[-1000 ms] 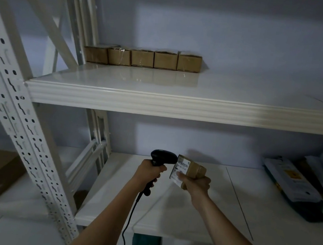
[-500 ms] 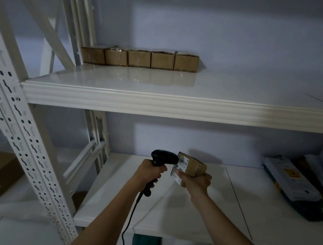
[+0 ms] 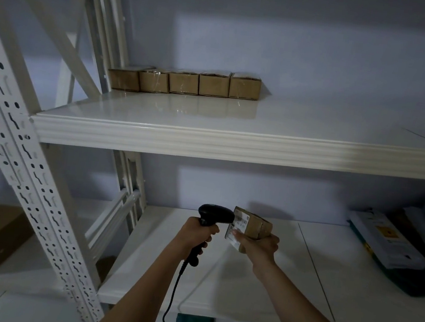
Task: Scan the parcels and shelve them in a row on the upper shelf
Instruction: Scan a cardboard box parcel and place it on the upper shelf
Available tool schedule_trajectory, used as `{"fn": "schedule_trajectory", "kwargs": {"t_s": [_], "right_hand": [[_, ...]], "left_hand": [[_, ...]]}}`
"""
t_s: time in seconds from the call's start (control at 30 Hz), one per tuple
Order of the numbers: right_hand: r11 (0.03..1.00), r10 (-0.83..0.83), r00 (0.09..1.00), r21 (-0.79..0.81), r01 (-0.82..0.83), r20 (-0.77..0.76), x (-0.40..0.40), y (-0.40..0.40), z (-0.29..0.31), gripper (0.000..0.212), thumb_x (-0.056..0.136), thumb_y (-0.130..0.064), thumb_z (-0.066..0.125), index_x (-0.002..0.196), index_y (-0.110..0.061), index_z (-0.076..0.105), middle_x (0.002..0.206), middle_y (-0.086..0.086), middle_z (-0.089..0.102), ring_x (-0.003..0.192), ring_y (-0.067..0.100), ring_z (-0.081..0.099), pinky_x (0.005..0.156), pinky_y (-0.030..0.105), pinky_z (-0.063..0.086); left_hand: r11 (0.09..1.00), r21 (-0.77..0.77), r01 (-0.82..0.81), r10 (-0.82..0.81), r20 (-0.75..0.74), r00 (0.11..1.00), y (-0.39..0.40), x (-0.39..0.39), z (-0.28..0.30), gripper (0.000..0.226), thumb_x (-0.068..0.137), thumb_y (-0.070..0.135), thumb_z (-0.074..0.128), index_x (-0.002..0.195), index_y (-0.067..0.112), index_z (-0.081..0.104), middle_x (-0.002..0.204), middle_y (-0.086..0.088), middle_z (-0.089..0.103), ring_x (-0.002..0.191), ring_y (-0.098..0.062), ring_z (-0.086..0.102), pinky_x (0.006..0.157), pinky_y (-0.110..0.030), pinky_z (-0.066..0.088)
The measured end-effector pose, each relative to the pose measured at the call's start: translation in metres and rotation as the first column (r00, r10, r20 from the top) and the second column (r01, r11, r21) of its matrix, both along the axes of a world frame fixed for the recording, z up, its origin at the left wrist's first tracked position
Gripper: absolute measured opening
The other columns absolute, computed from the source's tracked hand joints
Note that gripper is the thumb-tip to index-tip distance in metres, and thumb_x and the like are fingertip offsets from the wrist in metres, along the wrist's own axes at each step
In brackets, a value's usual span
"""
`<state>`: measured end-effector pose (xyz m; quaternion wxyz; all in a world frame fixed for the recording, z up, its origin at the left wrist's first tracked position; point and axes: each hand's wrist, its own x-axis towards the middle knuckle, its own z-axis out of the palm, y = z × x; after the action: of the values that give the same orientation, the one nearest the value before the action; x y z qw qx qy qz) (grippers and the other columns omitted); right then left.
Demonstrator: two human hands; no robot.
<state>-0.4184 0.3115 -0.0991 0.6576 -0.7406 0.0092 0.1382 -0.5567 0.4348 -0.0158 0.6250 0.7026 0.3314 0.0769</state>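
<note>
Both fists tight: L hand (image 3: 198, 235) w/ scanner (image 3: 214, 212), R hand (image 3: 258, 246) w/ parcel (image 3: 250, 225)

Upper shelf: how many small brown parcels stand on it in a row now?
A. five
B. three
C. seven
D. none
A: five brown parcels stand side by side at the back left of the upper shelf; a sixth is in the right hand.

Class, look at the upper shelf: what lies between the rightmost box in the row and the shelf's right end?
Nothing: in the head view, right of the rightmost box, the upper shelf is bare white surface.
</note>
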Motion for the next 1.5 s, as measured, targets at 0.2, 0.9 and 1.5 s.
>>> {"fn": "schedule_trajectory", "kwargs": {"t_s": [0.2, 0.9, 1.5], "right_hand": [[1.000, 0.005, 1.000, -0.010, -0.005, 0.008, -0.001, -0.003, 0.000, 0.118, 0.020, -0.056, 0.090, 0.117, -0.012, 0.038, 0.128, 0.012, 0.049, 0.116, 0.026, 0.056, 0.079, 0.030, 0.057], [0.999, 0.002, 1.000, -0.054, -0.001, 0.019, -0.002, 0.002, -0.011, 0.097, 0.048, -0.034, 0.100, 0.115, -0.012, 0.033, 0.131, 0.014, 0.043, 0.121, 0.028, 0.050, 0.083, 0.029, 0.053], [0.998, -0.011, 1.000, -0.060, 0.012, 0.014, -0.001, 0.008, -0.013, 0.105, 0.043, -0.038, 0.100, 0.121, -0.010, 0.035, 0.133, 0.015, 0.044, 0.124, 0.027, 0.049, 0.087, 0.034, 0.056]], "left_hand": [[0.999, -0.037, 0.021, -0.022, -0.021, 1.000, -0.002, -0.001, 0.000, 0.010, 0.082, 0.017, 0.065, 0.080, 0.008, 0.062, 0.059, -0.004, 0.050, 0.050, -0.017, 0.042, 0.049, -0.025, 0.035], [0.995, -0.084, 0.055, -0.056, -0.014, 0.998, 0.005, -0.002, -0.001, 0.012, 0.083, 0.018, 0.066, 0.078, 0.009, 0.060, 0.057, -0.003, 0.048, 0.048, -0.016, 0.041, 0.048, -0.025, 0.036], [0.997, -0.058, 0.051, -0.053, -0.025, 0.998, 0.014, -0.009, -0.005, 0.012, 0.082, 0.018, 0.065, 0.079, 0.008, 0.060, 0.059, -0.004, 0.047, 0.049, -0.017, 0.041, 0.047, -0.025, 0.034]]}}
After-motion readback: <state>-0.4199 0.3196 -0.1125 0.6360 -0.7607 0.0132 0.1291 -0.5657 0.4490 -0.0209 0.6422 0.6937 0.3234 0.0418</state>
